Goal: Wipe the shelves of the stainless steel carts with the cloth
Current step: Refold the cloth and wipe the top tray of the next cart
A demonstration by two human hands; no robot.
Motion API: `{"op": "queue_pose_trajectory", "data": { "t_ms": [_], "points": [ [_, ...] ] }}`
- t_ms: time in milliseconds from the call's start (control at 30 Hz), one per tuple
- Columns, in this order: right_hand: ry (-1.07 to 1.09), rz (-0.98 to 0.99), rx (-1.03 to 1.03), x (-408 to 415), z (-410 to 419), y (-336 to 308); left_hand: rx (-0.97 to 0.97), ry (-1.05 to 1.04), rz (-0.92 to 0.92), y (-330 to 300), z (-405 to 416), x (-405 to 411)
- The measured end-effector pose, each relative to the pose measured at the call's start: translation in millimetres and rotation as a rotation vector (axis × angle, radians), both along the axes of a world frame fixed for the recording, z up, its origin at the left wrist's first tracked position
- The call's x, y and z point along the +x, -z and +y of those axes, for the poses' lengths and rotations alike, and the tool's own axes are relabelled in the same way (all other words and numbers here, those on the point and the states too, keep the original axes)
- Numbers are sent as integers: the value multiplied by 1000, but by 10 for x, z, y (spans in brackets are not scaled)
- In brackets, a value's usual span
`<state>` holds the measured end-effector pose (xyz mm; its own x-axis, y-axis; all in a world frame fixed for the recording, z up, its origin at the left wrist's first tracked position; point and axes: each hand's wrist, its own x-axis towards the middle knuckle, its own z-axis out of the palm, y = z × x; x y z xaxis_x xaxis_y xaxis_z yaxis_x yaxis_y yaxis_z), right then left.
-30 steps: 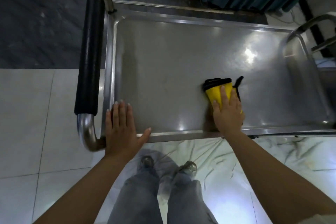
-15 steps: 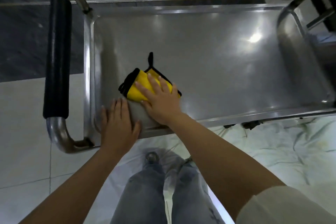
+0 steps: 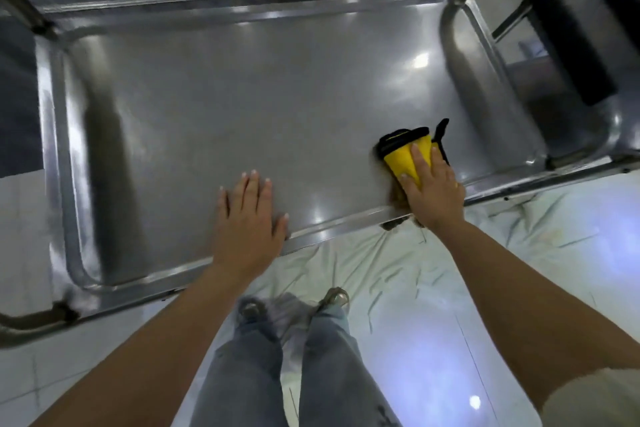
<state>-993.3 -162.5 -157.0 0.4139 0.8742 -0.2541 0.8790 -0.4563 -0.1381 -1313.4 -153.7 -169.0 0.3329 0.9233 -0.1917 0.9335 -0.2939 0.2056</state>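
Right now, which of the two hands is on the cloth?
The right hand, pressing the yellow cloth flat onto the cart shelf near its front rim. The left hand lies flat on bare steel, apart from it.

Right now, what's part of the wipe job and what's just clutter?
In the job:
- yellow cloth, under the right hand
- cart shelf
- left hand, flat on the shelf

Lying about:
- second cart at right
- white sheet on the floor

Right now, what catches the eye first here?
The bright yellow cloth with black edging, pressed flat under the right hand near the front right of the shiny steel cart shelf. The left hand rests flat on the shelf's near edge, to the left of the cloth.
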Motion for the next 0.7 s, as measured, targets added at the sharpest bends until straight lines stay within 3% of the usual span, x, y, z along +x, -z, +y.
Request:
{"op": "queue_pose_trajectory", "data": {
  "t_ms": [167, 400, 700],
  "points": [
    [-20, -66, 12, -41, 3, 107, 15, -77, 63, 124, 35, 352],
    [-228, -114, 82, 69, -22, 132, 152, 42, 29, 192, -15, 302],
    [-424, -6, 152, 295, -43, 53, 139, -18, 95, -9, -46, 400]
  ]
}}
